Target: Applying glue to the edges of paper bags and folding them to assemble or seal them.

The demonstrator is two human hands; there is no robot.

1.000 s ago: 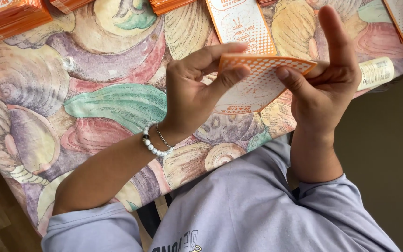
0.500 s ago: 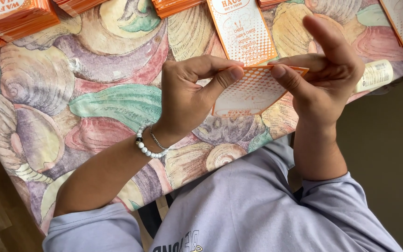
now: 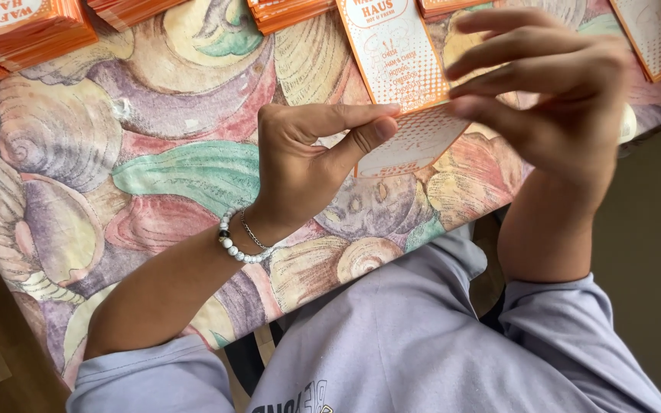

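I see the orange-and-white card sleeve (image 3: 415, 141) held in the air just above the table (image 3: 154, 153), between both hands. The left hand (image 3: 311, 164) pinches the sleeve's left edge between thumb and forefinger. The right hand (image 3: 552, 99) closes over the right side with fingers curled; its contact points are blurred, so I cannot tell exactly which fingers bear on the card.

Risk 1: the sleeve is thin card. In my judgement, uneven pressure from the two hands could crease or crush it off its fold lines.

Risk 2: the left grip sits at the very edge. A slip there could drop the sleeve onto the flat card (image 3: 395, 50) lying just beyond it.

Risk 3: orange stacks (image 3: 24, 30) line the far edge of the table; a wide elbow swing could topple them.

Pose: both forearms rise from the lap, wrists bent inward. The left wrist carries a bead bracelet (image 3: 239, 245). Grey sleeves (image 3: 415, 352) cover the upper arms.
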